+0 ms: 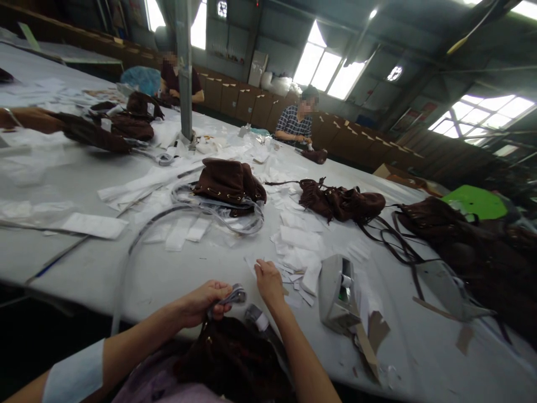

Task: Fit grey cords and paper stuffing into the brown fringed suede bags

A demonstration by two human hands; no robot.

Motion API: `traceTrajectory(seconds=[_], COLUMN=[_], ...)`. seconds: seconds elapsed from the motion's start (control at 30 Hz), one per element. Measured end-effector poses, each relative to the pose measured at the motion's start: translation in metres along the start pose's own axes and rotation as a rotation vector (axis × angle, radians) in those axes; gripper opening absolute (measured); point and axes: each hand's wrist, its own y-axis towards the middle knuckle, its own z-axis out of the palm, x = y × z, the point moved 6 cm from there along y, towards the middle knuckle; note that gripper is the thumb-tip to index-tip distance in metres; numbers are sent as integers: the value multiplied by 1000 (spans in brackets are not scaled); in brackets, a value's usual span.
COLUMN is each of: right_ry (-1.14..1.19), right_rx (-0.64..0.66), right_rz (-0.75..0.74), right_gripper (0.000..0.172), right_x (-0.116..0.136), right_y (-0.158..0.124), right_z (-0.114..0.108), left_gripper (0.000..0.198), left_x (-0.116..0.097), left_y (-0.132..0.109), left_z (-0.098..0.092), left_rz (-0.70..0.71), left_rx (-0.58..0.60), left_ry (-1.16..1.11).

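My left hand (207,302) is closed round a folded grey strap (238,294) that looks wrapped in clear plastic. Below it, a dark brown bag (230,358) with small gold eyelets lies in my lap against the table edge. My right hand (269,280) has its fingers pinched at a thin white paper slip (250,264), just above the tabletop. Between my forearms, another grey wrapped piece with a white band (260,320) rests on the bag. More white slips (300,285) lie scattered to the right of my right hand.
A grey dispenser-like device (339,291) stands on the right. Brown bags (229,178) lie across the white table (168,274), with a large heap (465,240) at far right. A metal post (184,73) rises at the back. Two people work opposite; another person's hand (33,119) holds a bag at left.
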Motion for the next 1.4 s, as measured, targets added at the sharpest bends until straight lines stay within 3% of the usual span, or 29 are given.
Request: traceTrajectory(seconds=[0.1,0.23,0.33,0.5,0.63,0.73,0.87,1.07,1.4], right_ry=[-84,-151,-147,-55,369,618,662,682,676], right_rx=[62,83,30,-104,-101,11,31,9,-53], right_rz=[22,27,28,84,130,126,198,242,276], right_gripper=[14,20,21,29,31,31,33,31,30], right_x=[1,8,11,9,21,41,55,57,55], right_y=[18,21,21,9,-36,-74,-99,-99,-103], right_z=[25,40,28,-28,-59,-59,-52,-46,-40], left_gripper=[27,19,17,22,25,20,21,35,43], left_x=[1,2,2,-1,-1,3,7,4,-4], left_y=[-1,-1,-1,-6,-7,-4,-1,-5,-11], left_z=[0,-2,-4,-3,-4,-10,-12,-4,3], left_rz=[-4,-5,-7,0,4,28,76,129,249], left_rx=[5,-11,-24,-11,-2,-27,-34,-36,-167], left_ry=[-75,-116,-147,-191,-234,-260,-204,-103,73])
